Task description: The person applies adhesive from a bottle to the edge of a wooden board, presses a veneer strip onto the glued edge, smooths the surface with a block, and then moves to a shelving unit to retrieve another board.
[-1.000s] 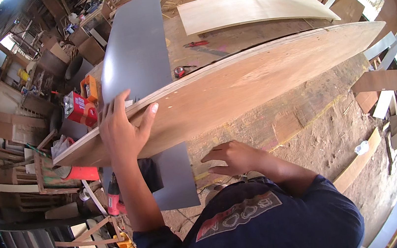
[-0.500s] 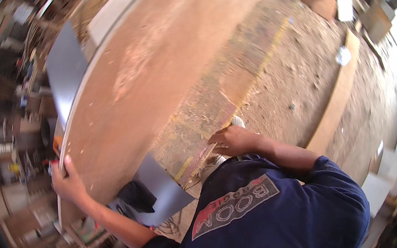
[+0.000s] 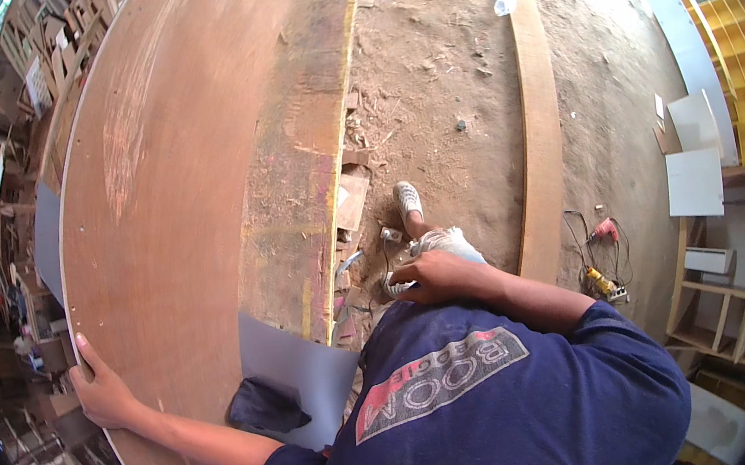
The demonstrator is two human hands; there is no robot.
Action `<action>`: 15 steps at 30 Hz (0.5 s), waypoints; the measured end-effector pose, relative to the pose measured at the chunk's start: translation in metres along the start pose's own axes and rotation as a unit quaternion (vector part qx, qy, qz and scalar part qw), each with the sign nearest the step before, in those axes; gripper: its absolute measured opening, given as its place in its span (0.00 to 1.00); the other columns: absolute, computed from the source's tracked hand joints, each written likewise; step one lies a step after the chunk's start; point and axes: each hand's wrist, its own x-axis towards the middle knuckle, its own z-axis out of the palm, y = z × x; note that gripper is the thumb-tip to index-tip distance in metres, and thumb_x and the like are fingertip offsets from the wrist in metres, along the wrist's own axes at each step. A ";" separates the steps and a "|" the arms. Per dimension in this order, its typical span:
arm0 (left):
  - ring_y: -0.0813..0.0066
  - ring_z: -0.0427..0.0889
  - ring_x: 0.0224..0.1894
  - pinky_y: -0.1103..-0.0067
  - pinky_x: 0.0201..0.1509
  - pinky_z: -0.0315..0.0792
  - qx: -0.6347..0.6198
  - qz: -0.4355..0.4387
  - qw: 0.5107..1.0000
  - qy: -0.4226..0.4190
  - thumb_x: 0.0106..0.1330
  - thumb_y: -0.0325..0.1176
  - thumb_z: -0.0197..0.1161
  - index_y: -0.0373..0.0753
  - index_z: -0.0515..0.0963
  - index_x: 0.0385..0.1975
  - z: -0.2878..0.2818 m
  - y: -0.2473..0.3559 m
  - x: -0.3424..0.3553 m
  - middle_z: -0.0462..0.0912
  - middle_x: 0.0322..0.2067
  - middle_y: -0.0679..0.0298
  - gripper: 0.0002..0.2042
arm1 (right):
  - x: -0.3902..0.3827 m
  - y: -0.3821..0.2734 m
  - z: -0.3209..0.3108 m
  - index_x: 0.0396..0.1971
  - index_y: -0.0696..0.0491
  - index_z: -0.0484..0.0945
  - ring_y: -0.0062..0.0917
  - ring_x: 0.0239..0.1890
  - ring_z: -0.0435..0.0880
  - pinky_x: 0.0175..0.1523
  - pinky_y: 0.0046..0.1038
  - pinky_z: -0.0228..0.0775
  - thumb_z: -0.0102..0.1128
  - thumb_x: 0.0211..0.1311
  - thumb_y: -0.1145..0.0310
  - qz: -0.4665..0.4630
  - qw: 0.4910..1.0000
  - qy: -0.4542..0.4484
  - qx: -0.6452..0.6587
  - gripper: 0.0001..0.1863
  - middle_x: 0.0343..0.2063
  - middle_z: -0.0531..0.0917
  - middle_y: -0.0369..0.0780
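A large brown plywood sheet [image 3: 169, 164], pale and scuffed in a strip near its far end, lies on a worn, paint-stained workbench [image 3: 291, 177]. My left hand [image 3: 106, 393] grips the sheet's left edge, thumb on the top face; its other fingers are partly hidden at the edge. Beside the bench's right side, over my legs, hovers my right hand [image 3: 438, 275], fingers loosely bent and apart, with nothing visible in them. Under the near part of the sheet a glossy grey sheet [image 3: 316, 379] sticks out, with a dark cloth [image 3: 266, 405] on it.
A long wooden plank [image 3: 532, 111] lies on the dirt floor to the right, a clear plastic bag [image 3: 505, 0] on it. Farther right are a red power tool [image 3: 605, 230] with cords and a wooden frame [image 3: 709, 284]. Wood scraps clutter the left side.
The view has swung round, so the bench and sheet now run more upright in the picture. My left hand stays on the sheet's edge; my right hand is now apart from the bench edge.
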 end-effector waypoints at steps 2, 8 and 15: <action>0.40 0.87 0.43 0.52 0.45 0.77 -0.012 0.005 1.000 0.000 0.66 0.80 0.52 0.42 0.87 0.38 0.003 -0.004 0.003 0.90 0.39 0.50 0.40 | -0.015 0.002 0.006 0.50 0.52 0.86 0.51 0.42 0.89 0.50 0.51 0.80 0.68 0.65 0.55 -0.023 0.998 0.054 0.024 0.20 0.37 0.89 0.54; 0.41 0.87 0.47 0.53 0.50 0.78 -0.035 0.009 0.999 -0.035 0.65 0.82 0.51 0.41 0.87 0.42 -0.005 -0.002 0.005 0.91 0.42 0.49 0.43 | -0.026 -0.004 -0.001 0.55 0.55 0.85 0.49 0.47 0.89 0.57 0.46 0.78 0.68 0.67 0.61 0.026 0.999 0.035 -0.015 0.20 0.44 0.90 0.50; 0.41 0.87 0.48 0.53 0.51 0.78 -0.013 0.000 1.000 -0.024 0.66 0.81 0.51 0.39 0.87 0.43 -0.006 0.001 0.000 0.90 0.45 0.48 0.43 | -0.019 0.012 0.004 0.54 0.54 0.85 0.53 0.44 0.88 0.51 0.50 0.79 0.68 0.65 0.61 -0.042 0.998 0.045 0.018 0.20 0.41 0.90 0.54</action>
